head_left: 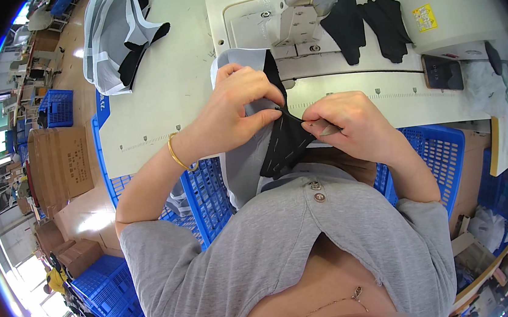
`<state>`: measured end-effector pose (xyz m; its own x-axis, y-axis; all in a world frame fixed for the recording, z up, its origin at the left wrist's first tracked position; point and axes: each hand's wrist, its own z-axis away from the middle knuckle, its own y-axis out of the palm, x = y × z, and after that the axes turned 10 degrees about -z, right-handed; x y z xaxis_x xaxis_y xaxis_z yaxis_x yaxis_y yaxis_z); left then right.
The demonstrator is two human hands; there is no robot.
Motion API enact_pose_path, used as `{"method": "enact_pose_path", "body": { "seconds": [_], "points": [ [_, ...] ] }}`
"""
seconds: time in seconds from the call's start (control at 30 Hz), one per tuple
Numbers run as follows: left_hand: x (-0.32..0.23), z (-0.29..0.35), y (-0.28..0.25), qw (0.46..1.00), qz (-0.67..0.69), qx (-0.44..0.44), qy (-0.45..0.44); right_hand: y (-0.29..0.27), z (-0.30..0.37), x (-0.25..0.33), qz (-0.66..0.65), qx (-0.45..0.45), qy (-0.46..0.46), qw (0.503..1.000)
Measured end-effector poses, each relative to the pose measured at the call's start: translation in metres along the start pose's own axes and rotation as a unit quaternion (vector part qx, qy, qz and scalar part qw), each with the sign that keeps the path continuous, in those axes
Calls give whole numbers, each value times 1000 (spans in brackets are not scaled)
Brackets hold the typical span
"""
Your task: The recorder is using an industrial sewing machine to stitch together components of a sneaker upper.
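Note:
My left hand (248, 101) is closed, thumb and forefinger pinching the upper edge of a black fabric panel (286, 143) with pale stitch marks. Just right of it, my right hand (348, 124) pinches the same edge between thumb and forefinger. A small pale, pointed shape shows at the right fingers; I cannot tell what it is. The black panel lies against a grey fabric piece (239, 166) with a light border, which hangs over the table's front edge toward my lap. Beyond my hands is the head of a sewing machine (299, 23).
Grey-and-black fabric pieces (114, 40) lie at the table's far left. Black fabric pieces (345, 30) rest right of the machine head, with a phone (443, 73) nearer. Blue crates (205, 190) flank me below the table (158, 116). Cardboard boxes (62, 165) stand on the left floor.

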<state>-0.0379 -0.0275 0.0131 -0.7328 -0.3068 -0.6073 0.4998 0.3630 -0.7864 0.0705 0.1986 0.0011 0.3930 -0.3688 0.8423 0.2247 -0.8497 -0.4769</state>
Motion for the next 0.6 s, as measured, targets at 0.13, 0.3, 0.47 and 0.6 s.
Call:
{"method": "enact_pose_path", "body": {
  "seconds": [0.13, 0.3, 0.47, 0.6],
  "points": [
    [9, 1, -4, 999, -38, -1, 40, 2, -3, 3, 33, -19, -28, 999],
    [6, -10, -42, 1000, 14, 9, 12, 10, -14, 8, -2, -94, -26, 995],
    [-1, -61, -98, 997, -25, 70, 24, 16, -38, 19, -173, -267, 53, 946],
    [7, -87, -115, 991, 51, 103, -76, 14, -61, 21, -311, -335, 69, 887]
  ]
}}
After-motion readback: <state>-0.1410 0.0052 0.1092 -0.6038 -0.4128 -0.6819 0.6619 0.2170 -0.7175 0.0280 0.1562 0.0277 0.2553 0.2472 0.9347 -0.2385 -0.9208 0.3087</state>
